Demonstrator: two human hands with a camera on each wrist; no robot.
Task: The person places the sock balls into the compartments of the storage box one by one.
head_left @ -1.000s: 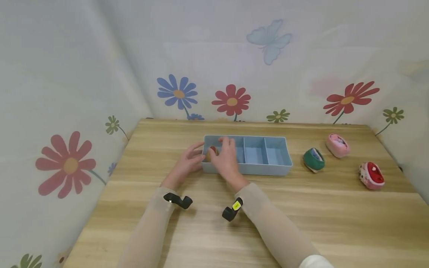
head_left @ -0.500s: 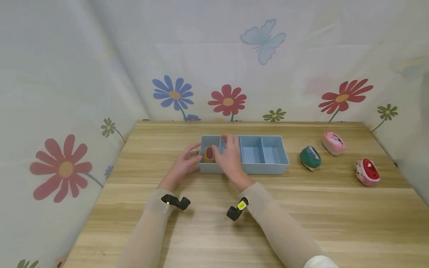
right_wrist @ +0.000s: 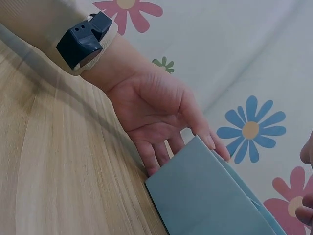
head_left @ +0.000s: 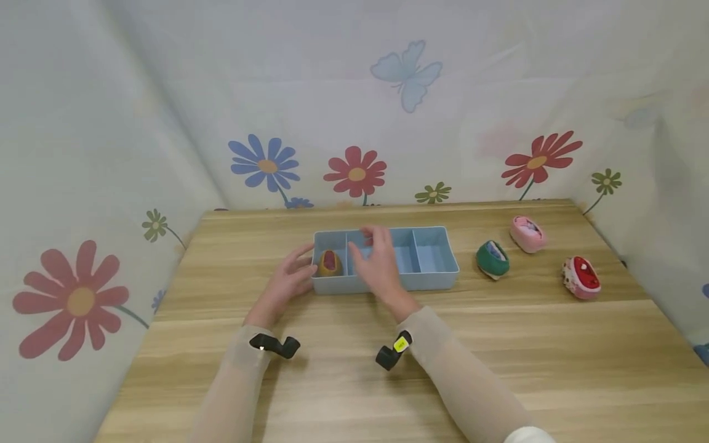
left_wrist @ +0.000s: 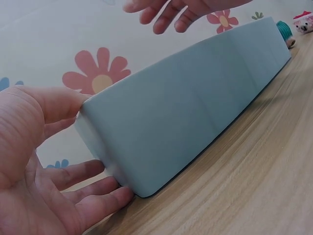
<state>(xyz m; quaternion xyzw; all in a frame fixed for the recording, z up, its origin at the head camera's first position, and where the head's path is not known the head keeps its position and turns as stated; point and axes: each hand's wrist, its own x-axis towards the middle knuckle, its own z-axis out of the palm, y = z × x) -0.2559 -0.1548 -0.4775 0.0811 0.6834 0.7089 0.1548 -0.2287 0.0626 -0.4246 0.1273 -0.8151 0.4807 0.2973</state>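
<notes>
A light blue box (head_left: 338,284) with several compartments stands on the table. In its leftmost compartment sits a small mustard-yellow rounded item (head_left: 330,263) with a dark red oval top; its exact kind is unclear. At the box's left end is my left hand (head_left: 288,280), its fingertips and thumb touching the end wall, as the left wrist view shows, fingers fairly straight. Over the second compartment hovers my right hand (head_left: 378,261), fingers and thumb spread with nothing between them. In the left wrist view this right hand (left_wrist: 181,12) is above the box's rim.
Right of the box lie a green rounded item (head_left: 492,259), a pink one (head_left: 527,234) and a red-topped pink-and-white one (head_left: 581,278), each small and soft-looking. A flowered cloth backdrop (head_left: 310,86) rises behind the wooden table (head_left: 332,369).
My right hand has let go of the yellow item and drawn off to its right, leaving it in the leftmost compartment. The left hand stays at the box's end. The head view has shifted.
</notes>
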